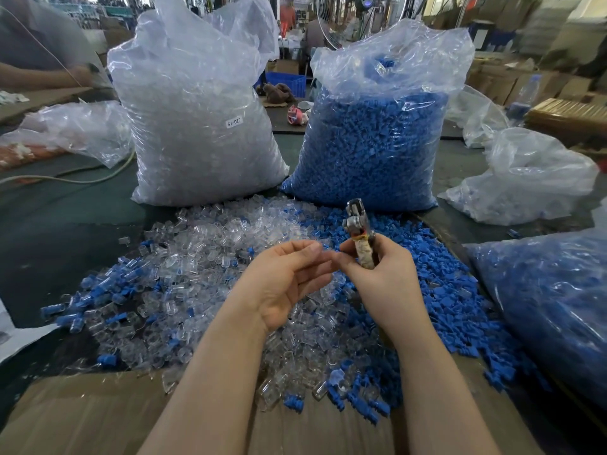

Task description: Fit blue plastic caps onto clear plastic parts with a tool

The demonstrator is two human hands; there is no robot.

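**Tool up, part between your fingertips**

Your right hand [381, 274] grips the tool [359, 234] by its wrapped handle, metal head pointing up and away from you. That keeps the working end free while your thumb and forefinger reach across to meet the left hand [289, 280]. The left hand's fingers curl inward and seem to pinch a small clear plastic part [323, 257] where the two hands meet; it is blurred and see-through, so you cannot be sure of its shape, or whether a cap is already on it.

Stock lies within easy reach on the worktop [65, 224]: loose clear parts [210, 251] under and left of your hands, loose blue caps [437, 290] to the right, each pile before its own bag, the bag of clear parts [197, 126] and the bag of blue caps [374, 142]. Capped pieces [82, 310] seem to gather at the left edge.

The tool's jaws are too small to read. The cardboard [98, 415] below your arms is cut off by the frame.
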